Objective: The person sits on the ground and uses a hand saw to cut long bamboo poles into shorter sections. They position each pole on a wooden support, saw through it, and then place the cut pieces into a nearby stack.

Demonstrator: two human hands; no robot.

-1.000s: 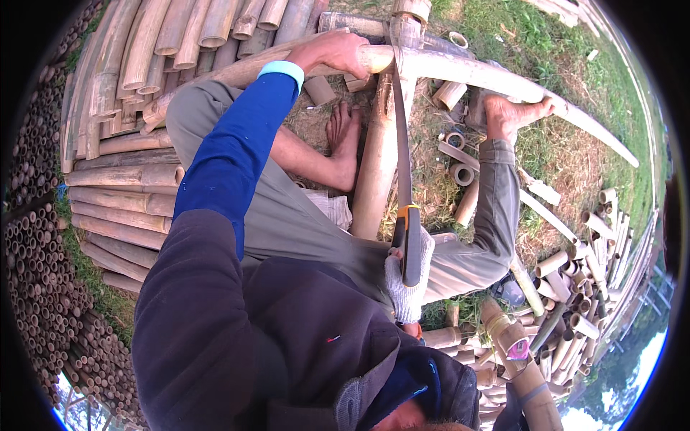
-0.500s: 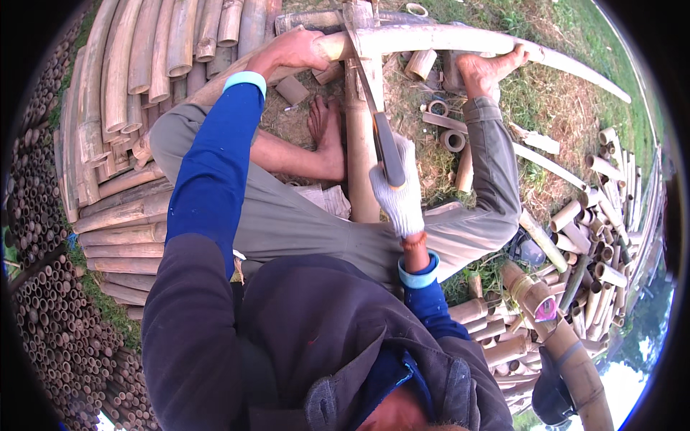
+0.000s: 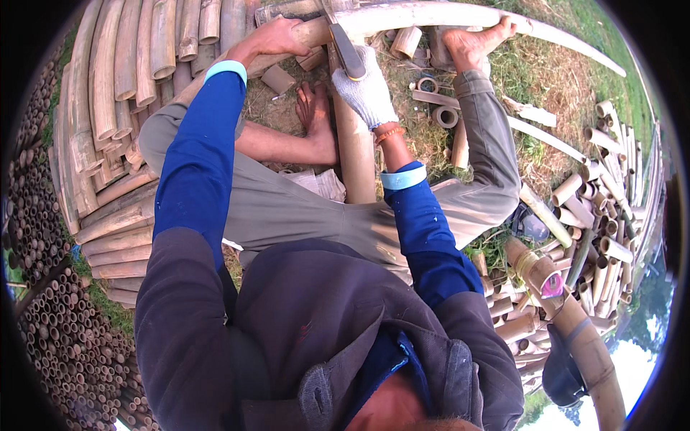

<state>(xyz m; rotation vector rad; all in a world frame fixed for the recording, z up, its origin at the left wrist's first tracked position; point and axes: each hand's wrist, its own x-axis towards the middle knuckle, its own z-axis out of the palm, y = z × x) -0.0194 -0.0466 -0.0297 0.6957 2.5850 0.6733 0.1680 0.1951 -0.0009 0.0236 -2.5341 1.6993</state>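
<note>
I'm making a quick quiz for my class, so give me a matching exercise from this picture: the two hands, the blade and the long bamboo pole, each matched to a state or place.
1 left hand
2 right hand
3 blade
4 long bamboo pole

a wears a white glove
b bare, gripping the pole
c lies crosswise at the top
d held in the gloved hand

1-b, 2-a, 3-d, 4-c

The bare left hand (image 3: 277,39) grips a long pale bamboo pole (image 3: 460,14) lying crosswise. Just right of it on that pole, the gloved right hand (image 3: 366,90) clasps a chopping knife (image 3: 345,50), blade on the pole. Below the pole an upright bamboo post (image 3: 357,154) stands between the legs; cut bamboo rings (image 3: 445,115) lie right of it.
</note>
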